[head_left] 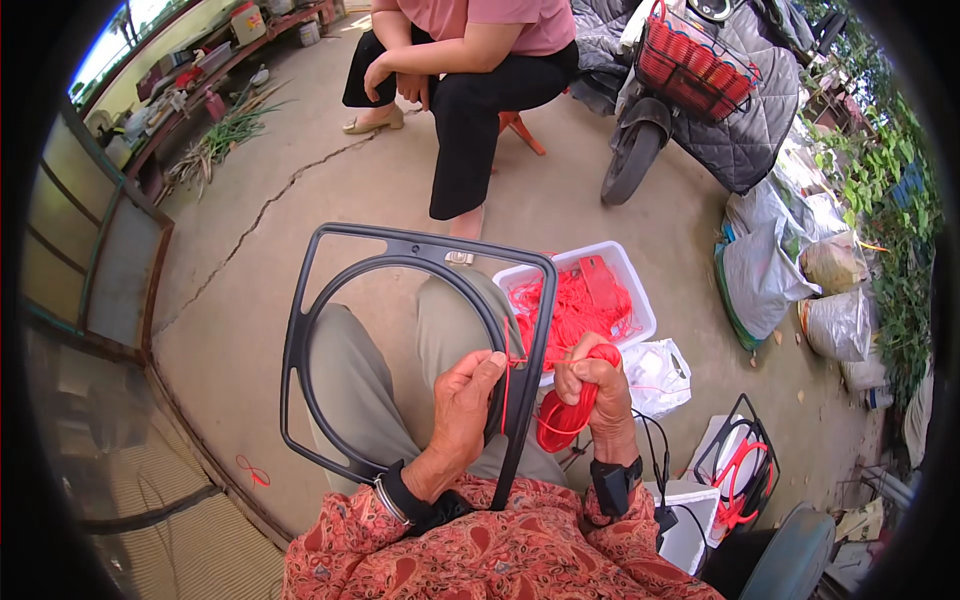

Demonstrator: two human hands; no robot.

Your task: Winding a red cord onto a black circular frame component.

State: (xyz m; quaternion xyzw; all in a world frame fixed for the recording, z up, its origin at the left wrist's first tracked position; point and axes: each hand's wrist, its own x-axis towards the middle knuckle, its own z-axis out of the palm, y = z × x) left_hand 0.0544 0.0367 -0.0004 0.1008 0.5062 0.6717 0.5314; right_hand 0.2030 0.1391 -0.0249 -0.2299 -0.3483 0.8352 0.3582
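Frame (pixel 400 340), black plastic, square outside w/ round ring inside, rests on the person's lap, upright-ish, leaning toward the body. Left hand (pixel 462 405) grips the frame's right side, fingers curled around the ring/bar, thumb on top. Right hand (pixel 595 390) is closed on a bundle of red cord (pixel 562 415), fist tight, just beside the frame's right edge. A strand of cord runs from the bundle to the bar by the left thumb.

Step in hand, as I judge it: winding or lacing cord onto the frame's right side. Next move prob. calls for keeping the strand taut w/ the right hand while the left pins it against the bar; slack could let it slip.

Count: 1 frame in hand, 1 cord bundle in hand, 1 white tub (pixel 600 280) of more red cord on the ground past the knees, 1 more frame (pixel 740 465) w/ red cord at lower right. A second person (pixel 470 60) sits opposite, hands resting idle.
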